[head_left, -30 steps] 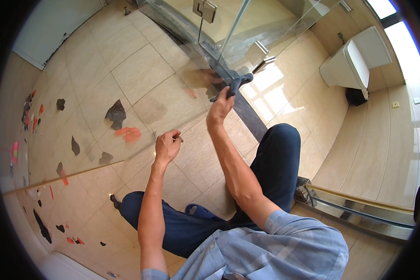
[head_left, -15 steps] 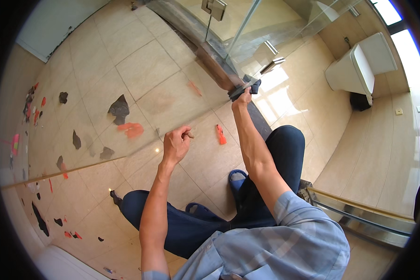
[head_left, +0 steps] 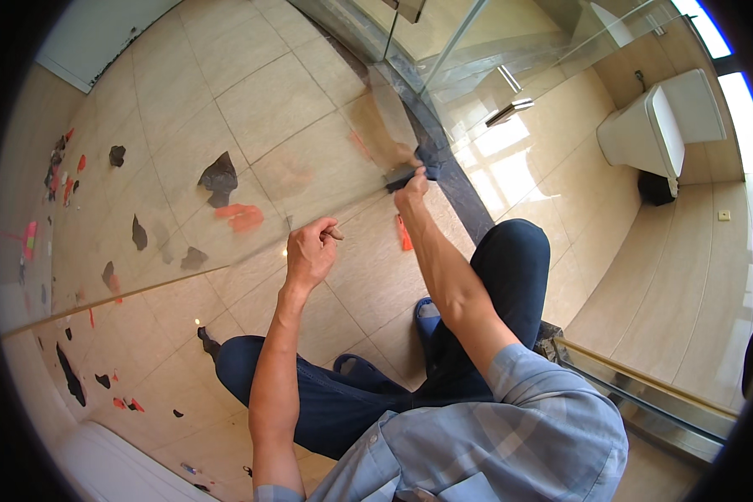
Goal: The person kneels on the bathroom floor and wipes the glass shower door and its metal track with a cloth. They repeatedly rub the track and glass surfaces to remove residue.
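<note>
A: Right hand (head_left: 411, 191), from where you stand?
B: Arm stretched forward, fingers clamped on a dark cloth (head_left: 427, 164). Cloth sits at the far end of the glass panel (head_left: 155, 292), beside the dark floor strip (head_left: 470, 207). Exact contact with the glass I cannot make out.
A: Left hand (head_left: 311, 253)?
B: Well apart from the right. Hangs near the panel's edge, fingers curled. Whether anything is pinched in it, I cannot tell.
A: Posture?
B: Low, knees bent. Dark trousers (head_left: 510, 276), pale blue shirt (head_left: 494, 435), a blue slipper (head_left: 427, 328) between the legs.
A: Floor?
B: Beige tile. One red scrap (head_left: 404, 233) lies just beside the right forearm (head_left: 443, 259). A long black scrap (head_left: 70, 376) lies off to the left, smaller dark and red bits near it. More show in the glass, a big dark piece (head_left: 219, 178) among them; seen through it or mirrored, I cannot say.
A: Over to the right?
B: White toilet (head_left: 642, 125), well away from both hands.
</note>
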A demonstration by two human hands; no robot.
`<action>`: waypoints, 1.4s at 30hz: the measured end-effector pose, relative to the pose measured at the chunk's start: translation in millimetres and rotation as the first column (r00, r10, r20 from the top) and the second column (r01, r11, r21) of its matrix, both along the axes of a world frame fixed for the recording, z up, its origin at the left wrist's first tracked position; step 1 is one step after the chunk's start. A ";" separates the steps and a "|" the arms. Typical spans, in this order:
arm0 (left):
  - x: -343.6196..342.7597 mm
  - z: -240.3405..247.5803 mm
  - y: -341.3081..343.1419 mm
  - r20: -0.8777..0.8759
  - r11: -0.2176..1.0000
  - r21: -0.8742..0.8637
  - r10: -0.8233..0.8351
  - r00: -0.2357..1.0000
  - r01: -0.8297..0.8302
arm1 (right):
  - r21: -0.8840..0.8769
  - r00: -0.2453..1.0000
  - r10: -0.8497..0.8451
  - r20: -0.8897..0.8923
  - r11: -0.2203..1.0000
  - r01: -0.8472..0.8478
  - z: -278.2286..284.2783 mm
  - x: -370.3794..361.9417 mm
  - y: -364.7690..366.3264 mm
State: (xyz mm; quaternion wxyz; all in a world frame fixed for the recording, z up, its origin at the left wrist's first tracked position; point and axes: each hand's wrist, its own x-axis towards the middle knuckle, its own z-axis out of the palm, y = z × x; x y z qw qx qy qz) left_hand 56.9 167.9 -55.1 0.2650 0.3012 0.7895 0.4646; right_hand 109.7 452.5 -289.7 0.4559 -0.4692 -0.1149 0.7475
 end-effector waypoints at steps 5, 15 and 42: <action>-4.1 -9.2 -11.0 -0.016 1.000 -0.020 0.016 1.000 -0.017 | -0.191 0.989 0.146 -0.015 0.971 -0.146 41.1 -31.1 -99.9; -13.2 -9.0 -13.4 -0.054 0.999 -0.005 0.043 0.998 -0.043 | 0.197 1.000 -0.001 -0.031 0.980 0.007 97.8 -6.3 -13.2; -26.3 7.3 -61.6 -0.173 0.769 -0.637 -0.076 0.982 -0.052 | 0.308 0.305 -0.407 0.861 -0.060 -0.950 73.6 57.5 -172.2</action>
